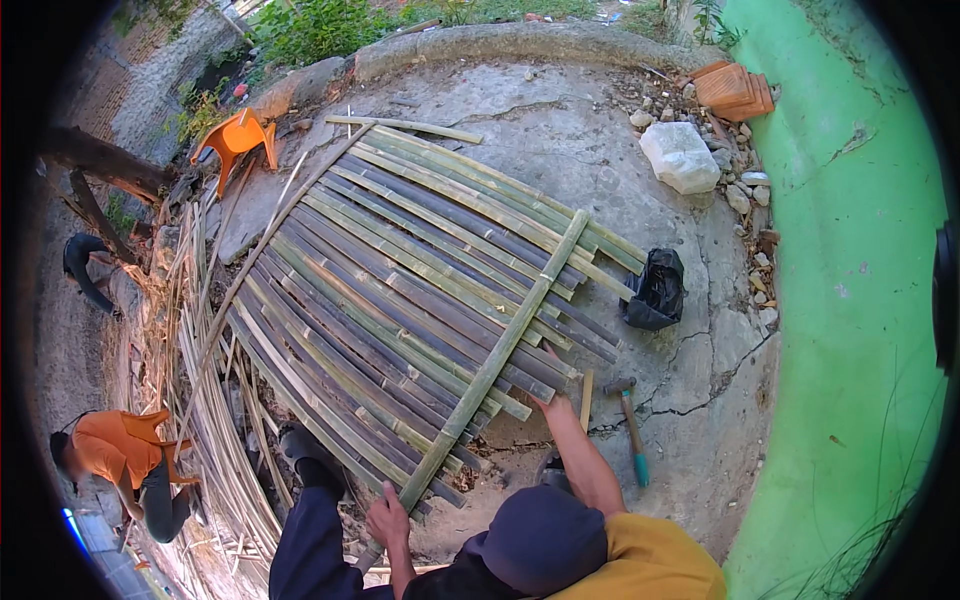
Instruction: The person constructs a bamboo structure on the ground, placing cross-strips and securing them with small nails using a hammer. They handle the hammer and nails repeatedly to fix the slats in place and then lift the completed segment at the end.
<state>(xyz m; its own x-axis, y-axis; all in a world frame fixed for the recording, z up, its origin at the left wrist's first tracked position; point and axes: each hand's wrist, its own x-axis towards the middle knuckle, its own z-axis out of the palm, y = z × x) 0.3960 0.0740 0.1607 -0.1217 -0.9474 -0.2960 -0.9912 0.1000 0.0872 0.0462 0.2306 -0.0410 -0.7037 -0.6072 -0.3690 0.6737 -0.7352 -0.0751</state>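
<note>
A panel of split bamboo slats (pixel 400 290), green and dark brown, lies spread over the ground before me. Across its near right part runs a thicker green bamboo crosspiece (pixel 515 330). My left hand (pixel 386 520) is closed around the crosspiece's lower end, thumb up. My right hand (pixel 550 402) reaches under the slat ends on the panel's right side; the slats hide most of its fingers, so its grip is unclear. Close to my right forearm are a short bamboo strip (pixel 587 398) and a hammer (pixel 631 430) with a teal-ended handle.
A black plastic bag (pixel 657 290) stands by the far right slat ends. Thin bamboo strips (pixel 215 400) heap at left, near a person in orange (pixel 118 450). Further off are an orange chair (pixel 238 142), a pale stone block (pixel 680 158) and a green wall (pixel 850 300).
</note>
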